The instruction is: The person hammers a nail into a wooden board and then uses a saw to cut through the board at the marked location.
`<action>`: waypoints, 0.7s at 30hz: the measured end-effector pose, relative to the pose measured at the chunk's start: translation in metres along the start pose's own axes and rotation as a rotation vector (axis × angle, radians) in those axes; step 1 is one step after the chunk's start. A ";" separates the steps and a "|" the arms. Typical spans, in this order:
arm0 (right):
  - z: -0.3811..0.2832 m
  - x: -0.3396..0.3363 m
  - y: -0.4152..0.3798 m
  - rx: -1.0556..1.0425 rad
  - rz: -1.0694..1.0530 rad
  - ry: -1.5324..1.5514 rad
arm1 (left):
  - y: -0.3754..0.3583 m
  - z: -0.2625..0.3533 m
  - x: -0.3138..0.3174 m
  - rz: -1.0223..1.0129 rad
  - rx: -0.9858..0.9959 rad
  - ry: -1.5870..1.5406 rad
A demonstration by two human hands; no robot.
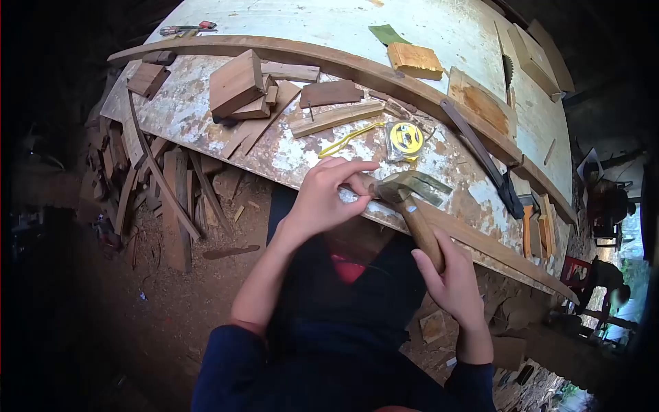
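My right hand [449,278] is wrapped round the wooden handle of a claw hammer [420,230], low over the bench's near edge. The hammer's metal head points left, its claw to the right. My left hand [326,192] is at the striking end of the head, index finger above and thumb below, the fingertips against it. Whether anything small is between those fingers is hidden. Just beyond the hammer lies a yellow tape measure [405,139] with a yellow strap. A pale wood strip [336,119] with a nail standing near its left end lies behind it.
A long curved wooden rail [302,51] crosses the paint-stained bench [185,110]. Wood blocks [235,84] are stacked at left. A dark-handled tool [480,151] leans over the rail at right. Another long board [491,247] follows the near edge. Offcuts [175,206] stand below left.
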State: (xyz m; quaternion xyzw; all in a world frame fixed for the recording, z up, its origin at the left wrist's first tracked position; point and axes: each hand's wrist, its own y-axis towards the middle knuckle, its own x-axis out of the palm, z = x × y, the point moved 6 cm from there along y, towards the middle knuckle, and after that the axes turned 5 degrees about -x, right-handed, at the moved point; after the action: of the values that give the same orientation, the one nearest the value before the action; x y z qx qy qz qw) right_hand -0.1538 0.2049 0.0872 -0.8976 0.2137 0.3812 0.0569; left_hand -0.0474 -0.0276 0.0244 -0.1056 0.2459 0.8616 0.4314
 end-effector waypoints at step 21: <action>0.079 0.011 0.037 0.209 0.205 0.821 | 0.006 0.015 0.006 -0.087 0.116 0.123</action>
State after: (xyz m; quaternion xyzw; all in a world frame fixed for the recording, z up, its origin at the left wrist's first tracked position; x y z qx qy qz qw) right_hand -0.2146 0.1889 0.0260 -0.9384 0.3439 -0.0273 0.0196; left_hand -0.0549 -0.0187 0.0371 -0.1439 0.3166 0.8182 0.4579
